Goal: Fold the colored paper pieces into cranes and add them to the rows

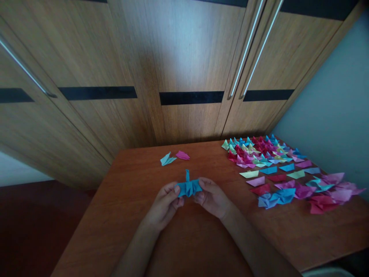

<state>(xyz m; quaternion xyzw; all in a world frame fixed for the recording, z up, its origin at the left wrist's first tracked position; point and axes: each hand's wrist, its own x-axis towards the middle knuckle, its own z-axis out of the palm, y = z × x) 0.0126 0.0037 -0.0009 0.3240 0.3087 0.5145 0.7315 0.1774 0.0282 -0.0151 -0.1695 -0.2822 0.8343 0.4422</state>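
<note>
A blue folded-paper figure (189,188) is held up between my two hands, low over the middle of the table. It has a pleated centre, a side flap to each hand and a narrow strip standing up at the top. My left hand (165,202) pinches its left flap between thumb and fingers. On the other side, the right flap is gripped by my right hand (211,196). Beyond the hands lie a light-blue folded paper piece (167,159) and a pink folded paper piece (182,155).
Many small colourful paper boats (253,152) stand in rows at the table's back right. Nearer are flat folded strips (268,170) and larger pink, red and blue origami pieces (334,192). Wooden cabinet doors (187,123) rise behind the table (121,215); a wall borders its right.
</note>
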